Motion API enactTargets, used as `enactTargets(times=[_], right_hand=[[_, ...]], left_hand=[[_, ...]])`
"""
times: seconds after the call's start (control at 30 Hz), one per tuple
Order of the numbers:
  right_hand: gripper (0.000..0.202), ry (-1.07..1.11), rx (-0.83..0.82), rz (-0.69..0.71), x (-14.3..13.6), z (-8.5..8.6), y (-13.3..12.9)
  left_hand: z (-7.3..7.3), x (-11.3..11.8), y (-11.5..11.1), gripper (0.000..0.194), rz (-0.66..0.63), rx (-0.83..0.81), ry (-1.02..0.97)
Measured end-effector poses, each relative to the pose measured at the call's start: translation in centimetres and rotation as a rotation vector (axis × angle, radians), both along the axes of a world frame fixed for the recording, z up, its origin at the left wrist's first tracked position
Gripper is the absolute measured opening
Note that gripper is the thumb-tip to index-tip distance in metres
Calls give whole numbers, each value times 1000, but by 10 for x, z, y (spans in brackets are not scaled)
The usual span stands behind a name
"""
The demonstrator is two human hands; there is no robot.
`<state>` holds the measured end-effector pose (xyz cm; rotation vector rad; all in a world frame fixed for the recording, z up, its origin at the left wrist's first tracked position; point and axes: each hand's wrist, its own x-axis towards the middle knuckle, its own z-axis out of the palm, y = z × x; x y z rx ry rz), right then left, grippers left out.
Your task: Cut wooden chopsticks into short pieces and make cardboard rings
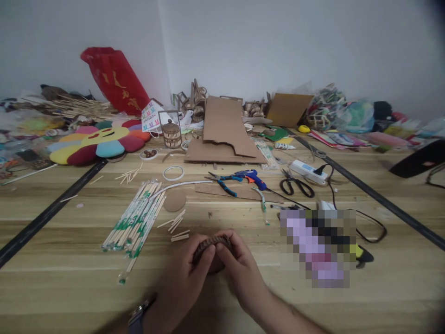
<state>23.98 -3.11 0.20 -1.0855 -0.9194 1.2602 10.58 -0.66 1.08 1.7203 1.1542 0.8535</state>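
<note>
Ring (211,241) of brown, ridged material, held at six o'clock in the view, over or on the wooden table (69,297); cannot tell which. Gripped on its nine o'clock side by left hand (195,266) and on its three o'clock side by right hand (241,265), with fingers of both closed around the rim and thumbs on the near face, nearly meeting. Partly hidden below, something dark and round. From the ring, at three o'clock, a blurred purple item (295,229), too pixelated to make out. Toward ten o'clock, wrapped sticks (139,218) in a slanting bundle, with short loose sticks (177,221) closer in. At eleven, a cardboard disc (174,202), then a white hoop (173,179). At twelve, blue-handled pliers (220,181), just beside a blue glue gun (256,178) at one. Toward two, black scissors (289,176) and a white power strip (306,171). Farther, at eleven, a lidded slatted pot (173,138), upright; at twelve, cardboard sheets (222,120). Farthest, back at eleven, a red bag (114,79), leaning.
</note>
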Motion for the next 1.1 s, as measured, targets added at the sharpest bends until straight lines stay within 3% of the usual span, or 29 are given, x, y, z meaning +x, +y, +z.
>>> enactTargets(times=[0.37, 0.53, 0.6, 0.7, 0.83, 0.9, 1.1], right_hand=[[23, 212, -51, 0, -3, -2, -7], [14, 135, 78, 16, 3, -1, -6], [10, 46, 181, 22, 10, 4, -6], [10, -21, 286, 109, 21, 13, -6], [9, 11, 315, 335, 28, 20, -4], [10, -20, 334, 402, 30, 20, -2], [12, -129, 356, 469, 34, 18, 0]], left_hand=[[-13, 3, -6, 26, -9, 80, 18], [-13, -4, -10, 27, -47, 97, 31], [-8, -10, -11, 28, -136, 100, -14], [4, -18, -6, 52, -293, 43, -235], [11, -16, 6, 72, -569, -380, -547], [8, -14, 11, 74, -711, -496, -636], [7, -17, 12, 72, -729, -476, -604]])
